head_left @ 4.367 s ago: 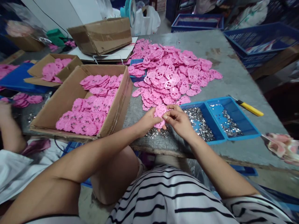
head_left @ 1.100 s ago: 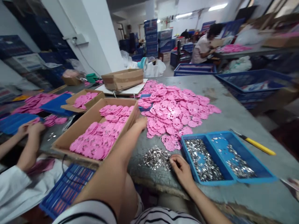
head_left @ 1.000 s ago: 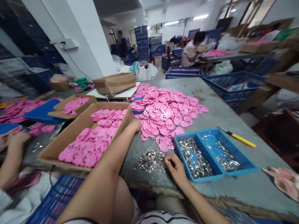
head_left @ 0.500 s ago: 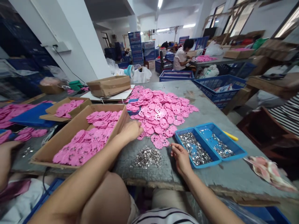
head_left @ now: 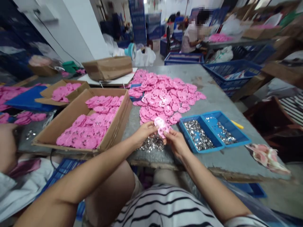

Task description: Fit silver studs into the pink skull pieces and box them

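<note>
**Head view: one pink piece in hand, big pile left**

Left hand & right hand pinch a pink plastic piece over loose metal bits at tabletop edge. Beyond: cardboard box approx. half full, unsorted pink pile still large.

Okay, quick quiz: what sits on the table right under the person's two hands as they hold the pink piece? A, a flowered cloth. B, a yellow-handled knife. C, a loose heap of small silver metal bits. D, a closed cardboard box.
C: the left hand and right hand pinch a pink piece above a loose heap of silver bits near the table edge.
</note>
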A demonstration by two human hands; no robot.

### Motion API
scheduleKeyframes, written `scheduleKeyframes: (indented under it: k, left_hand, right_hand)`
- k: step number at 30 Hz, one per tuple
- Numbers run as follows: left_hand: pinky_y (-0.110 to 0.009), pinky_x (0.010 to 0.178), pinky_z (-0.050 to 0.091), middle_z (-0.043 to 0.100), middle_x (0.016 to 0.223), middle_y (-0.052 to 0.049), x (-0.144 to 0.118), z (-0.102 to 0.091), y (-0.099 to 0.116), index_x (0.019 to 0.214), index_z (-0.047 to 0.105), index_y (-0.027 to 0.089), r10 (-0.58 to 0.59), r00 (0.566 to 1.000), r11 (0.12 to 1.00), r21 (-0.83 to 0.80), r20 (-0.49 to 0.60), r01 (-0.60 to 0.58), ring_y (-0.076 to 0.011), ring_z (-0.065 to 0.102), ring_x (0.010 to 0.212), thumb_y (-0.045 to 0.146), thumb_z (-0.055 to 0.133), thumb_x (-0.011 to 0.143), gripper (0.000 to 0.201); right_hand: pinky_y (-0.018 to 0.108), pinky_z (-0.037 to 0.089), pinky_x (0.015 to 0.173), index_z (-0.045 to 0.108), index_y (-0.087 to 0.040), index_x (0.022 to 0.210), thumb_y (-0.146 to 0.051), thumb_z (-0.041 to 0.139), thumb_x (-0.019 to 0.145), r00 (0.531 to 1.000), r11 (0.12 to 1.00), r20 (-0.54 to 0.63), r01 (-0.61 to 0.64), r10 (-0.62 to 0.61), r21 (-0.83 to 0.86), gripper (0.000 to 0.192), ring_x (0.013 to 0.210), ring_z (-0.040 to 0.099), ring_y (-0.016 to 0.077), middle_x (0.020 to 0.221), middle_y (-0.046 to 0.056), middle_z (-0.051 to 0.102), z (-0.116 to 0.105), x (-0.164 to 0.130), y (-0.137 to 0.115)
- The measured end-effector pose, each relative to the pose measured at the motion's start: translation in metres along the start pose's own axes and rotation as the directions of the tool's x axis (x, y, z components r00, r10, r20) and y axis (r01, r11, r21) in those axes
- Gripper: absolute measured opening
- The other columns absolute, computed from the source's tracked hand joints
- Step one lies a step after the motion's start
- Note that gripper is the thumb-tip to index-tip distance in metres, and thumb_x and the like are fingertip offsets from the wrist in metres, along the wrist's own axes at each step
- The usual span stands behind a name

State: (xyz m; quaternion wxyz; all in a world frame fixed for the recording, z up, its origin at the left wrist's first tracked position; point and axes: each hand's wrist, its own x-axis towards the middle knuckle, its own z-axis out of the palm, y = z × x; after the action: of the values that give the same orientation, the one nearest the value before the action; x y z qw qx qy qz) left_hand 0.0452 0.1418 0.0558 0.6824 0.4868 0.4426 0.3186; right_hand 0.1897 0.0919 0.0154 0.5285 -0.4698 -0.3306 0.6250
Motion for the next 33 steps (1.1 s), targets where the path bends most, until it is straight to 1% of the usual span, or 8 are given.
scheduleKeyframes:
  k: [4, 8, 11, 14, 17, 22, 28, 33]
  left_hand:
    - [-0.021, 0.058, 0.045, 0.059, 0.06, -0.001, 0.002, 0.008, -0.002, 0.07, 0.055, 0.013, -0.078, 0.997, 0.95, -0.305, -0.007, 0.072, -0.0088, 0.054, 0.054, 0.02, 0.058, 0.087, 0.02]
    - [-0.031, 0.068, 0.055, 0.064, 0.064, -0.003, 0.011, -0.003, 0.008, 0.085, 0.054, 0.014, -0.159, 0.977, 0.916, -0.39, -0.143, 0.092, -0.0145, 0.064, 0.062, 0.014, 0.045, 0.092, 0.012]
    - [-0.03, 0.066, 0.056, 0.063, 0.062, -0.003, 0.015, -0.015, 0.014, 0.09, 0.053, 0.015, -0.176, 0.963, 0.929, -0.358, -0.205, 0.093, -0.0138, 0.064, 0.058, 0.012, 0.043, 0.091, 0.01]
    - [-0.027, 0.058, 0.054, 0.065, 0.063, -0.004, 0.018, -0.022, 0.014, 0.094, 0.052, 0.015, -0.211, 0.951, 0.944, -0.299, -0.227, 0.138, -0.0133, 0.061, 0.051, 0.015, 0.043, 0.091, 0.01]
    - [-0.026, 0.051, 0.05, 0.066, 0.066, -0.006, 0.019, -0.023, 0.014, 0.099, 0.051, 0.015, -0.237, 0.945, 0.955, -0.233, -0.224, 0.184, -0.0143, 0.059, 0.047, 0.016, 0.041, 0.091, 0.012]
    - [-0.025, 0.046, 0.047, 0.065, 0.065, -0.007, 0.021, -0.022, 0.013, 0.097, 0.052, 0.014, -0.26, 0.944, 0.956, -0.193, -0.205, 0.222, -0.0142, 0.057, 0.045, 0.012, 0.042, 0.089, 0.013]
    - [-0.024, 0.049, 0.048, 0.065, 0.064, -0.007, 0.023, -0.023, 0.007, 0.093, 0.052, 0.014, -0.283, 0.942, 0.949, -0.192, -0.179, 0.249, -0.0143, 0.06, 0.05, 0.009, 0.042, 0.089, 0.012]
    - [-0.026, 0.047, 0.044, 0.067, 0.071, -0.009, 0.023, -0.022, -0.001, 0.092, 0.053, 0.014, -0.235, 0.969, 0.963, -0.151, -0.074, 0.222, -0.0135, 0.057, 0.047, 0.012, 0.052, 0.086, 0.007]
  right_hand:
    - [0.024, 0.042, 0.047, 0.064, -0.018, 0.063, -0.056, 0.08, 0.06, 0.998, 0.989, 0.041, 0.046, -0.04, -0.141, 0.041, 0.046, 0.049, 0.0101, 0.051, -0.001, 0.059, -0.002, 0.006, -0.006]
    - [0.027, 0.043, 0.053, 0.063, -0.021, 0.07, -0.044, 0.069, 0.072, 0.965, 0.9, -0.115, 0.173, -0.237, -0.401, 0.024, 0.052, 0.05, 0.0117, 0.062, -0.001, 0.062, -0.028, 0.014, 0.002]
    - [0.03, 0.044, 0.063, 0.063, -0.021, 0.071, -0.022, 0.066, 0.07, 0.948, 0.696, -0.092, 0.156, -0.305, -0.701, 0.004, 0.061, 0.054, 0.0147, 0.07, 0.0, 0.063, -0.048, 0.015, 0.015]
    - [0.033, 0.046, 0.07, 0.061, -0.021, 0.068, -0.012, 0.061, 0.068, 0.966, 0.472, 0.026, 0.149, -0.257, -0.869, 0.009, 0.071, 0.058, 0.0181, 0.076, 0.003, 0.064, -0.059, 0.012, 0.027]
    - [0.033, 0.047, 0.073, 0.06, -0.021, 0.068, -0.012, 0.058, 0.072, 0.965, 0.4, 0.115, 0.203, -0.235, -0.894, 0.011, 0.075, 0.06, 0.0192, 0.078, 0.004, 0.065, -0.063, 0.01, 0.031]
    - [0.032, 0.047, 0.071, 0.061, -0.022, 0.07, -0.015, 0.062, 0.073, 0.953, 0.392, 0.218, 0.286, -0.209, -0.875, 0.008, 0.074, 0.058, 0.0191, 0.078, 0.004, 0.063, -0.065, 0.008, 0.029]
    - [0.035, 0.045, 0.074, 0.062, -0.023, 0.066, -0.02, 0.064, 0.075, 0.942, 0.333, 0.218, 0.298, -0.256, -0.895, 0.009, 0.081, 0.057, 0.0218, 0.08, 0.005, 0.062, -0.062, 0.004, 0.034]
    - [0.032, 0.043, 0.067, 0.061, -0.023, 0.067, -0.032, 0.062, 0.077, 0.954, 0.607, 0.044, 0.224, -0.296, -0.763, 0.013, 0.067, 0.055, 0.0183, 0.07, 0.002, 0.063, -0.05, 0.003, 0.027]
